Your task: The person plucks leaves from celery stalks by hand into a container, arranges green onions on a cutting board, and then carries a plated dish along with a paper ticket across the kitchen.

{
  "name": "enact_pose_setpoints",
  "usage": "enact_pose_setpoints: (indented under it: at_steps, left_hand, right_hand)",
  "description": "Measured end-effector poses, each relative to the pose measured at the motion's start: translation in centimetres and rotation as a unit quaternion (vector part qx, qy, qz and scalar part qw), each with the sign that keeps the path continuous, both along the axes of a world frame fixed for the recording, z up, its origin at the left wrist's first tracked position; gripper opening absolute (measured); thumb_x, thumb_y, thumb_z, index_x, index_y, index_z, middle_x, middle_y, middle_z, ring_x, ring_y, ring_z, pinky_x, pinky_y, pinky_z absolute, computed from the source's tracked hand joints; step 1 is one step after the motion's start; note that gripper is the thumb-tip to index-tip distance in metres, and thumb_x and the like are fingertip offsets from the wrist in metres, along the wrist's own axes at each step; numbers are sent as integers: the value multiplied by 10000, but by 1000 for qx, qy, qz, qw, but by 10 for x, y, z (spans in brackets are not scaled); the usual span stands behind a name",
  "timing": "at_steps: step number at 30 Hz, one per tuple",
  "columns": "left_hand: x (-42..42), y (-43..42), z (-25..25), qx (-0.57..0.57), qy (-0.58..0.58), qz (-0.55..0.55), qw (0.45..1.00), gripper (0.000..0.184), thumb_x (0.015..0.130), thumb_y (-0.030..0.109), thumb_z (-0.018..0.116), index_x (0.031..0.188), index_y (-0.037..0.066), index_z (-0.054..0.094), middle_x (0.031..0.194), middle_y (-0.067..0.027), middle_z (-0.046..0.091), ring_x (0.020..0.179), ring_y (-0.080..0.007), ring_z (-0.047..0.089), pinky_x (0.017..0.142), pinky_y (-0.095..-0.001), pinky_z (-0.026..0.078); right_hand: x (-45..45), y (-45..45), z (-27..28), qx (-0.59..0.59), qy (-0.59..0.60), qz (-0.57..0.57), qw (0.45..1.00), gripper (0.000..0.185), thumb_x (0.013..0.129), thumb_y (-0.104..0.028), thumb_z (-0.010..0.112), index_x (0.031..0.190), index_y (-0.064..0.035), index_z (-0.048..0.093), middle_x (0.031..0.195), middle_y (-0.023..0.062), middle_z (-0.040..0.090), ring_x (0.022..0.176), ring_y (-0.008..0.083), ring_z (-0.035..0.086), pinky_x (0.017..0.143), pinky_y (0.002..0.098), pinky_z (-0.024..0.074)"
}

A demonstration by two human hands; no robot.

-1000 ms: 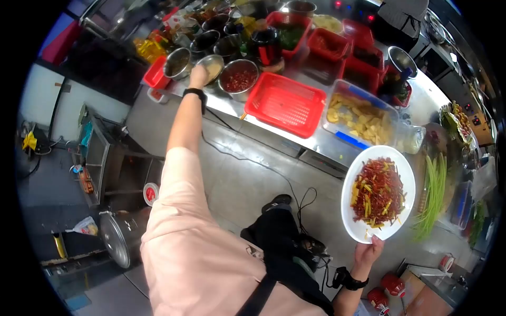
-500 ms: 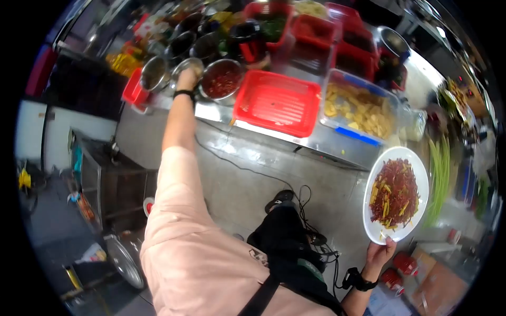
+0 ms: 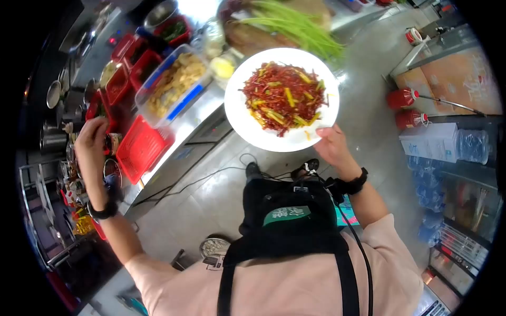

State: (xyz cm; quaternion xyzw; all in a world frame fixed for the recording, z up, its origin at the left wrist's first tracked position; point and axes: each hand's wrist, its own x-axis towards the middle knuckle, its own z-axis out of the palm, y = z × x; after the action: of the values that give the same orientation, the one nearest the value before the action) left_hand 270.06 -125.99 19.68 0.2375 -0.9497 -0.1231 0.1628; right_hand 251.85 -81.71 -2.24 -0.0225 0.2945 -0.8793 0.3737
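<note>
A white oval plate (image 3: 240, 124) carries a heap of dark red shredded food (image 3: 282, 97) mixed with yellow-green strips. My right hand (image 3: 333, 145) grips its near right rim, with the thumb on top and the fingers underneath. Over the counter's left part hovers my left hand (image 3: 92, 138), its fingers bent together. Whatever may be between those fingers cannot be made out. Just right of that hand lies an empty red plastic basket (image 3: 141, 147). A metal bowl (image 3: 112, 169) shows in part beside my left wrist.
A clear tub of yellow slices (image 3: 176, 84) with a blue edge stands on the steel counter (image 3: 203, 113). Long green stalks (image 3: 295, 29) lie behind the plate. Red-capped jugs (image 3: 403, 98) and boxes stand at right. A cable (image 3: 200, 176) crosses the floor.
My view has swung to the right. My left hand has come up out of the small metal bowl. The plate in my right hand now sits nearer the middle of view.
</note>
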Motion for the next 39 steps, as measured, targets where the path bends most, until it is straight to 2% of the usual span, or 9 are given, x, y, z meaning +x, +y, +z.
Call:
enact_pose_setpoints:
  at_steps: [7, 12, 17, 22, 26, 28, 32, 33, 39]
  left_hand:
    - [-254, 365, 53, -27, 28, -392, 919, 84, 836, -2, 629, 915, -21, 611, 829, -107, 607, 718, -199, 585, 674, -280, 469]
    - [-428, 596, 91, -38, 22, -471, 881, 107, 829, 17, 631, 929, -17, 611, 835, -116, 603, 738, -242, 598, 687, -290, 469]
    - [-461, 634, 88, -72, 77, -561, 821, 104, 820, 44, 647, 902, -3, 603, 782, -135, 597, 690, -258, 581, 660, -318, 472]
    - [-452, 466, -64, 31, 109, -562, 819, 99, 774, 71, 666, 780, -5, 602, 722, -132, 605, 662, -304, 595, 612, -360, 476]
    - [-426, 323, -136, 27, 180, -602, 777, 92, 768, 68, 666, 781, -4, 611, 716, -138, 609, 672, -313, 604, 613, -367, 478]
    - [-400, 308, -242, 18, 198, -611, 766, 92, 765, 75, 669, 778, -3, 622, 714, -144, 614, 679, -318, 611, 614, -373, 479]
    - [-371, 401, -620, 13, 209, -609, 765, 123, 760, 100, 695, 774, -9, 641, 696, -151, 616, 668, -319, 611, 613, -378, 480]
    - [-380, 440, -641, 3, 203, -607, 769, 135, 761, 109, 700, 776, -13, 645, 701, -149, 615, 674, -316, 610, 620, -376, 481]
    - [-565, 703, -629, 59, 184, -635, 748, 129, 780, 108, 693, 805, -13, 659, 758, -135, 597, 740, -305, 606, 675, -372, 485]
  right_hand:
    - [-96, 190, 24, 35, -23, -17, 999, 530, 830, 59, 444, 1348, 17, 342, 1331, 157, 484, 1243, 294, 482, 1060, 436, 397]
    - [-217, 387, 63, 19, 4, -47, 999, 542, 826, 59, 441, 1354, -3, 336, 1325, 147, 489, 1231, 285, 492, 1047, 437, 410]
    - [-225, 419, 51, 60, -3, -123, 991, 534, 828, 54, 440, 1352, 34, 338, 1310, 184, 504, 1217, 321, 505, 1056, 469, 400]
    - [-213, 248, -136, 55, 7, -164, 985, 562, 819, 63, 436, 1364, 21, 306, 1316, 173, 493, 1250, 303, 483, 1058, 448, 407]
    - [-176, 90, -155, 100, 69, -211, 970, 593, 816, 51, 459, 1378, -23, 286, 1315, 160, 479, 1187, 280, 532, 1023, 407, 447]
    - [-142, 88, -285, 111, 60, -225, 966, 581, 816, 46, 463, 1368, -25, 297, 1301, 154, 487, 1161, 273, 547, 1009, 400, 457]
    - [-114, 190, -651, 127, 58, -248, 959, 545, 812, 34, 478, 1334, -37, 339, 1246, 132, 519, 1113, 261, 572, 970, 383, 482]
    - [-122, 231, -732, 139, 54, -250, 957, 541, 810, 34, 479, 1329, -40, 348, 1234, 127, 529, 1110, 256, 573, 961, 377, 486]
    - [-307, 489, -670, 132, 82, -284, 946, 604, 786, 28, 471, 1366, 10, 303, 1276, 176, 494, 1175, 336, 530, 1022, 458, 444]
